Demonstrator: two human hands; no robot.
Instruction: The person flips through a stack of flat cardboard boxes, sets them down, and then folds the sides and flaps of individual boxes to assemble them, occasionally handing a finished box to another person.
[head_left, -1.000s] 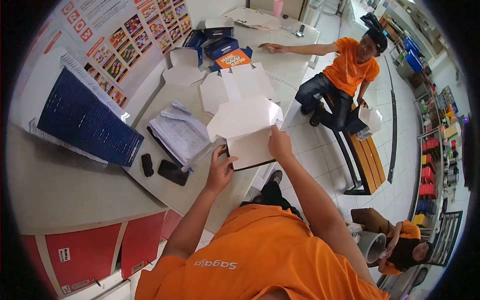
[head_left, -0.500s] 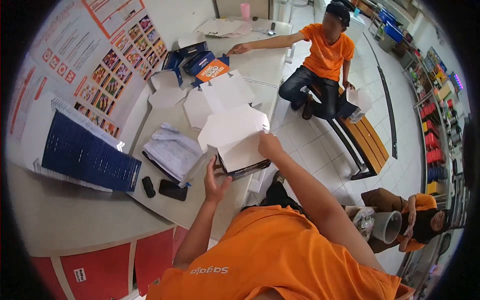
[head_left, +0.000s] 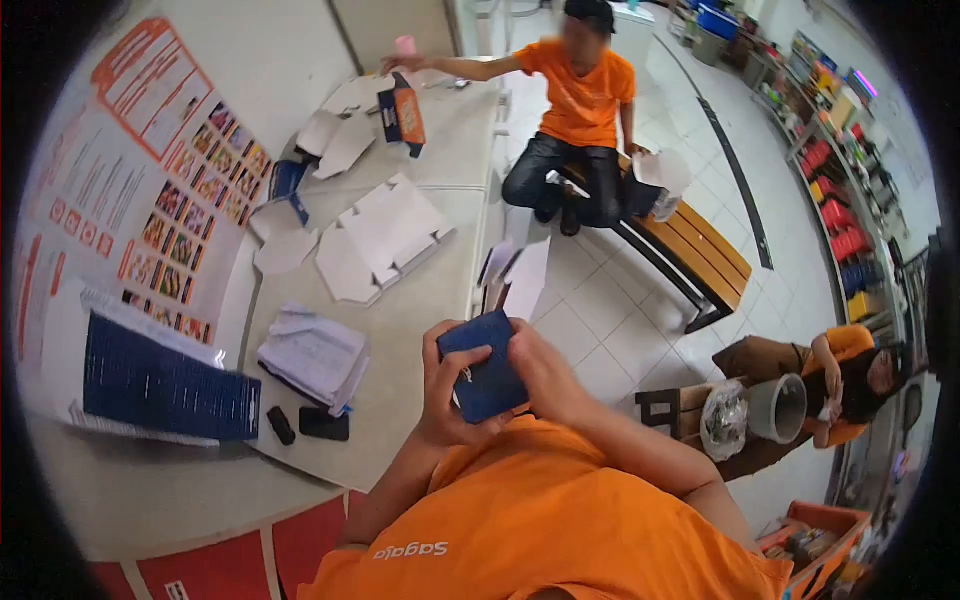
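Observation:
A dark blue box (head_left: 487, 385) is held up in front of my orange shirt, its blue face towards me. My left hand (head_left: 455, 380) wraps round its left side, with fingers lying across the blue face. On the right side, my right hand (head_left: 540, 372) grips the edge. White flaps (head_left: 522, 280) of the box stand open beyond my hands. Unfolded white carton sheets (head_left: 385, 238) lie on the table to the upper left. Left of my hands is a stack of papers (head_left: 315, 350).
On the table (head_left: 400, 330) are a black phone (head_left: 324, 424), a row of folded blue cartons (head_left: 170, 380) and a blue-orange box (head_left: 402, 115). A person (head_left: 580, 100) sits on a wooden bench (head_left: 690, 240). Another person (head_left: 850, 385) is beside a grey bucket (head_left: 777, 408).
My hands have brought the box closer to my body and turned it, so its blue face shows. The seated person's arm has moved back, and the blue-orange box now stands upright. The view has shifted.

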